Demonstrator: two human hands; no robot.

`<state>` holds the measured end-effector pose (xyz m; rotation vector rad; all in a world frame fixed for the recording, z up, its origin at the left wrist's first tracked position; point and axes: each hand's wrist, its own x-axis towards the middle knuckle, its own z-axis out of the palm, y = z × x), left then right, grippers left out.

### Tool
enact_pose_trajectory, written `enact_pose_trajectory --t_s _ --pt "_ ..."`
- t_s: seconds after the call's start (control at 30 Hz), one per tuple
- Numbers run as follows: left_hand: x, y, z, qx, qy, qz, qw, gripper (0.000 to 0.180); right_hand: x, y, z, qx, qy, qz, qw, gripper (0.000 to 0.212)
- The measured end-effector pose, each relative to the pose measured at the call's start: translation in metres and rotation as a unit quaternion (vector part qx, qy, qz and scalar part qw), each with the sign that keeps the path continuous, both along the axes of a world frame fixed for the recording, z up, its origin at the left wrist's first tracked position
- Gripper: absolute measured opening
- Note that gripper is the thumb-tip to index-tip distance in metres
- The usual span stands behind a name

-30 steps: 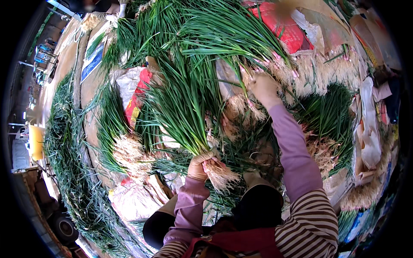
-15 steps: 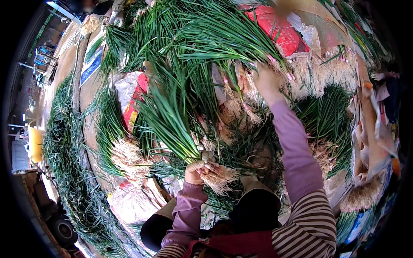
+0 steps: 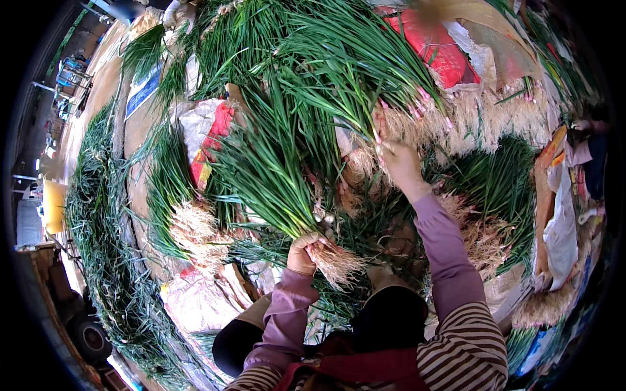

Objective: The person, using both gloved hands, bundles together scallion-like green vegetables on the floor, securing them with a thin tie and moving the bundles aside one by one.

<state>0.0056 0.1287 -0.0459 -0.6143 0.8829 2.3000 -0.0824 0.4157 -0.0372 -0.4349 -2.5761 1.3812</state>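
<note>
My left hand (image 3: 302, 255) is closed around the lower stems of a thick bunch of green garlic (image 3: 274, 186). Its leaves fan away up and left, and the pale roots (image 3: 338, 266) hang out beside the fingers. Farther off and to the right, my right hand (image 3: 399, 163) pinches a few green garlic stalks (image 3: 357, 109) by their pinkish root ends. Their leaves slant toward the far pile of green garlic (image 3: 319, 32). More loose stalks with pink ends (image 3: 424, 94) lie just beyond that hand.
Root-fringed bundles (image 3: 195, 228) lie at left, and others (image 3: 489, 234) at right. Red and white sacks (image 3: 433, 49) sit under the far pile. Leaf scraps (image 3: 104, 260) form a long heap at far left. Another person's hand (image 3: 580, 125) shows at the right edge.
My right hand has drawn back toward me from the far pile, now with stalks in its fingers. The left hand has shifted slightly right, still holding its bunch.
</note>
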Motion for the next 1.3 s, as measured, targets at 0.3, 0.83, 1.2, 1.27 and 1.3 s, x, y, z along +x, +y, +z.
enact_pose_trajectory --t_s 0.3,0.83,1.2,1.27,1.3 --pt "-0.006 0.012 0.008 0.149 -0.03 -0.021 0.988 0.026 0.087 -0.062 0.026 -0.025 -0.082 0.455 0.886 0.025" --pt "-0.008 0.014 0.023 0.154 0.08 0.023 0.985 0.029 -0.01 -0.075 -0.037 -0.174 -0.061 0.004 0.983 0.017" --pt "-0.01 0.01 0.022 -0.023 0.017 0.015 0.999 0.014 0.003 -0.084 -0.001 -0.067 -0.082 0.091 0.99 0.014" --pt "-0.006 0.02 0.024 -0.035 0.01 -0.053 0.998 0.013 0.043 -0.082 0.007 -0.048 -0.029 0.129 0.99 0.014" --pt "-0.001 0.03 0.03 -0.071 -0.021 -0.057 0.996 0.013 0.059 -0.085 0.001 -0.001 0.062 0.153 0.986 0.014"
